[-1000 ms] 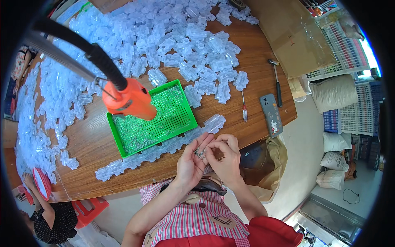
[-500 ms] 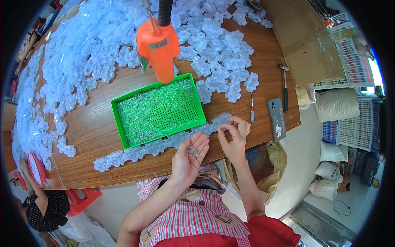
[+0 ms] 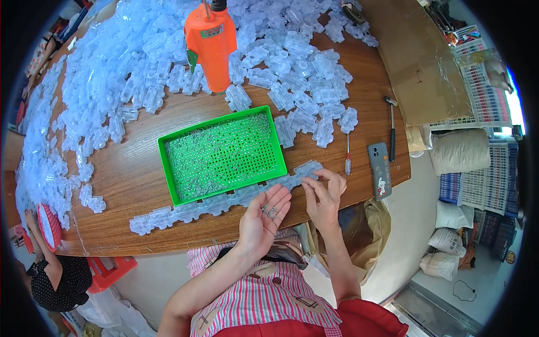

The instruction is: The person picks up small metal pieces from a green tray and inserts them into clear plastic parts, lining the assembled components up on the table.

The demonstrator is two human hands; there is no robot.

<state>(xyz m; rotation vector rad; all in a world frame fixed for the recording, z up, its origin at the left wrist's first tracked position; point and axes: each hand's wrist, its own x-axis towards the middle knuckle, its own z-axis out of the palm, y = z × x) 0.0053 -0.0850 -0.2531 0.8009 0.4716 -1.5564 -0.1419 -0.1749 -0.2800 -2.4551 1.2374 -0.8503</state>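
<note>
My left hand (image 3: 261,223) is turned palm up and slightly cupped, with several small silvery metal pieces (image 3: 270,211) lying in it; their exact kind is too small to tell. Thumb and fingertips of my right hand (image 3: 325,203) come together in a pinch by the right end of a row of clear plastic parts (image 3: 205,205). Whatever the pinch holds is too small to make out. That row runs along the near side of a green perforated tray (image 3: 163,147), which has many more of the metal pieces scattered inside.
An orange power screwdriver (image 3: 212,51) hangs beyond the tray. Heaps of clear plastic parts (image 3: 112,62) cover the table's far and left side. On the right lie a small screwdriver (image 3: 347,163), a phone (image 3: 379,171) and a hammer (image 3: 392,132). Another person (image 3: 60,283) is at lower left.
The view has shifted slightly, so the tray and both hands appear a little lower and further right. The orange power screwdriver now appears higher. My right hand keeps its pinch by the row's end.
</note>
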